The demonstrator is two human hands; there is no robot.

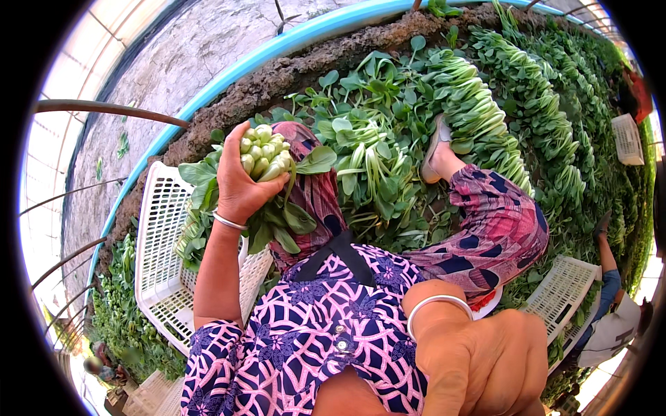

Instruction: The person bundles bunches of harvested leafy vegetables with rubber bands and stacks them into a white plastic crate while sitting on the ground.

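My left hand [234, 179] grips a bunch of bok choy [268, 151], its pale cut stem ends turned up and its leaves hanging below. The bunch is above a white plastic crate [164, 223], which has more greens [193, 244] in it. Close to the camera, my right hand [484, 359] has its fingers curled; its palm and fingertips are hidden, so I cannot tell whether it holds anything. Loose bok choy [377, 166] lies in a heap on the ground before me, beside my legs [489, 229].
Long rows of laid-out bok choy [478, 109] run past my foot [437, 148]. A blue pipe [312, 31] edges the soil [291, 73]. Another white crate [562, 291] and a co-worker [606, 322] are at right. A farther crate [627, 138] stands beyond.
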